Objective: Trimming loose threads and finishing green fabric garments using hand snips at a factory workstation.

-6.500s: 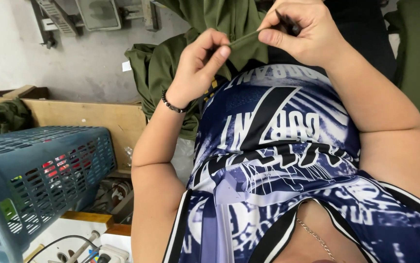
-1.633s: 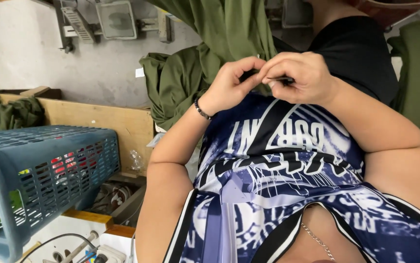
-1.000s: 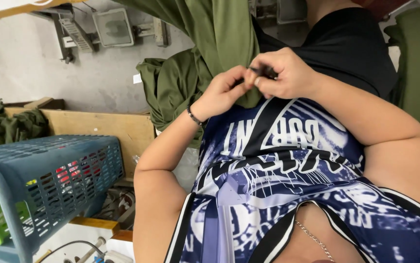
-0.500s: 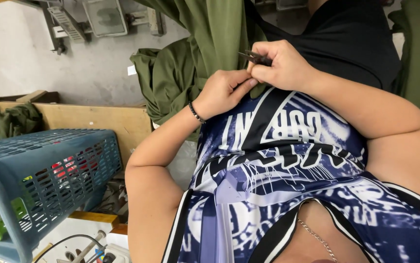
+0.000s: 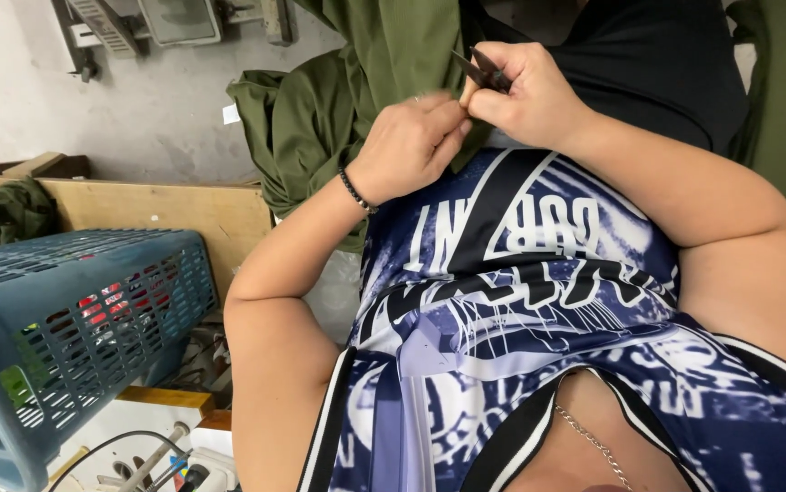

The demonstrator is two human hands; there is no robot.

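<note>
Nearest the camera, I am seeing my patterned blue jersey (image 5: 539, 301) filling the lower frame, and my left forearm rising from it toward the work. Compared with half a second back, the view is shifting only slightly: both hands are staying pressed together at the same spot on the olive green fabric (image 5: 338, 109), so I judge the trimming at that point is not finished and the hands are still working it.

My left hand (image 5: 406, 146) is curling shut, fingertips pinching something small at the fabric edge; I cannot tell whether it is a thread or a fold. My right hand (image 5: 525, 96) is clamping its fingers around a small dark thread snipper (image 5: 477, 71), just beside the left fingertips and touching them.

The snipper's long axis is running diagonally, its pointed tips aiming up and to the left, into the green cloth, the handle end buried in my palm.

Farther off, a blue plastic basket (image 5: 74, 319) is lying on its side at the left, below a wooden board (image 5: 165, 214) and the grey wall (image 5: 92, 109).
</note>
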